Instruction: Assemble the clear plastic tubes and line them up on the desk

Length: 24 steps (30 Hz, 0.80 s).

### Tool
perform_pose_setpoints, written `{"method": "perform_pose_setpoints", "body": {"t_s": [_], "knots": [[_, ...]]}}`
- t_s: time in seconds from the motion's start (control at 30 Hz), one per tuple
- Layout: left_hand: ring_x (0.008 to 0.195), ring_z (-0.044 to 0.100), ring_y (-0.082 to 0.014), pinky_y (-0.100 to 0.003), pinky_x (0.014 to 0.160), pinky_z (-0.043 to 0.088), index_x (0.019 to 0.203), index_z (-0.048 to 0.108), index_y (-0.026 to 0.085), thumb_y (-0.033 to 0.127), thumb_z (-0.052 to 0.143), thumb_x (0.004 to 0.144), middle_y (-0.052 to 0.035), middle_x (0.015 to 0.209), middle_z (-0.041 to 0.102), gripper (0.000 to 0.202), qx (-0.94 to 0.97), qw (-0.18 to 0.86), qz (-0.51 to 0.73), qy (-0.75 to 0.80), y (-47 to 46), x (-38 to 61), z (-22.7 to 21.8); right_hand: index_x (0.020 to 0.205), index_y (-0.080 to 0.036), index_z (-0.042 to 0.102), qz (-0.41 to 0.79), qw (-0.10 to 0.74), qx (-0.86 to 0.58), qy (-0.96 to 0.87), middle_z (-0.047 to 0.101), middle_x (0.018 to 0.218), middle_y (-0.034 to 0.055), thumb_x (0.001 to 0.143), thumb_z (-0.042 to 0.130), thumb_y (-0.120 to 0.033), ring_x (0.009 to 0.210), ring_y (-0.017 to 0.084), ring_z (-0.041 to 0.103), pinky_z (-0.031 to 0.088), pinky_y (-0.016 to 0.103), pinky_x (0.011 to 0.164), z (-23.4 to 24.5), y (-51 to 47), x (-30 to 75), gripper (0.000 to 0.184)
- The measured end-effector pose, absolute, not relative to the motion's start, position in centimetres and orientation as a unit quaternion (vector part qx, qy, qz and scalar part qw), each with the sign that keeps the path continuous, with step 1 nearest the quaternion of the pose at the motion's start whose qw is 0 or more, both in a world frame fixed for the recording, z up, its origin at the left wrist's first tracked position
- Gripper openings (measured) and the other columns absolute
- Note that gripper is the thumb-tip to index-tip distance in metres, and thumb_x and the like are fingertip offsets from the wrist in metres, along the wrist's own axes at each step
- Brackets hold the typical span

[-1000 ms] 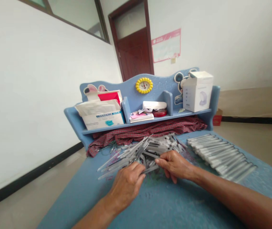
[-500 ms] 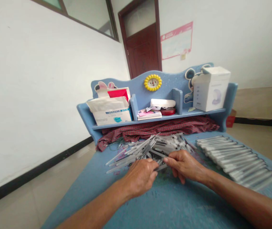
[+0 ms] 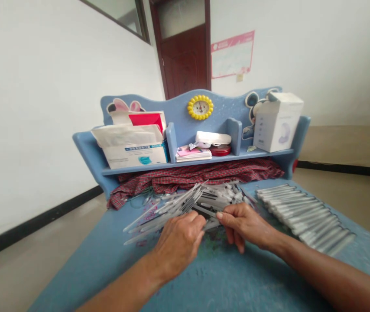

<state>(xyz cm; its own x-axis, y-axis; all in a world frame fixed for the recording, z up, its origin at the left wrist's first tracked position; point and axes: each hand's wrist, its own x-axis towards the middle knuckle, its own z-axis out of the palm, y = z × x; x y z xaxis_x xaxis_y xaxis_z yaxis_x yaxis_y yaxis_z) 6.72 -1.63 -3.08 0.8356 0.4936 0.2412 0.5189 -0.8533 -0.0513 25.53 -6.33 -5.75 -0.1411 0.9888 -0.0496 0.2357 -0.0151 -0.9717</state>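
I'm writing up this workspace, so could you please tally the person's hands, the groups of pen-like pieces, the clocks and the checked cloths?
Hands: 2, left hand and right hand
Groups of pen-like pieces: 2, loose pile and neat row
Clocks: 1, yellow-rimmed clock
Cloths: 1, checked cloth
Total: 6
Single pieces overlap and blur too much to count.

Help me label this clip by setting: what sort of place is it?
An indoor room, perhaps in a home, though I can't be sure. A blue desk with a cartoon-decorated shelf, its yellow flower clock and a wooden door suggest it.
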Motion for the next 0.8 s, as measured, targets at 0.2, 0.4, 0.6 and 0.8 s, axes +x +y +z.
{"method": "perform_pose_setpoints", "body": {"t_s": [0.2,0.4,0.6,0.8], "knots": [[0.065,0.051,-0.0170,-0.029,0.061,0.040,0.073,0.054,0.020,0.008,0.037,0.082,-0.0027,0.069,0.054,0.023,-0.942,0.163,-0.181,-0.232,-1.5,6.3,-4.0,0.059,-0.017,0.041,0.546,0.393,-0.519,-0.527,0.053,0.040,-0.0035,0.078,0.044,-0.059,0.024,0.008,0.044,0.026,0.016,0.024,-5.7,-6.0,24.5,0.046],[0.067,0.053,-0.0172,-0.029,0.063,0.039,0.074,0.055,0.020,0.020,0.042,0.083,-0.0027,0.071,0.056,0.016,-0.925,0.075,-0.250,-0.277,-0.6,5.8,-3.9,0.062,-0.016,0.046,0.340,0.414,-0.589,-0.605,0.053,0.049,-0.0025,0.083,0.040,-0.051,0.033,0.008,0.050,0.033,0.017,0.032,-4.1,-5.4,27.4,0.041],[0.049,0.045,-0.0105,-0.021,0.047,0.033,0.067,0.051,0.019,0.035,0.052,0.074,0.0060,0.052,0.045,0.017,-0.824,-0.270,-0.305,-0.393,0.0,6.3,-2.7,0.083,-0.018,0.063,0.034,0.249,-0.738,-0.626,0.063,0.063,0.0014,0.081,0.042,-0.026,0.053,0.012,0.059,0.040,0.020,0.051,-1.6,-4.2,32.4,0.022],[0.043,0.043,-0.0083,-0.021,0.045,0.032,0.068,0.051,0.017,0.036,0.055,0.072,0.0070,0.047,0.048,0.019,-0.747,-0.413,-0.334,-0.400,0.4,6.3,-2.6,0.099,-0.025,0.065,-0.051,0.063,-0.747,-0.660,0.069,0.089,0.0063,0.073,0.051,-0.017,0.086,0.022,0.062,0.042,0.027,0.071,-2.5,-2.4,32.3,0.031]]}}
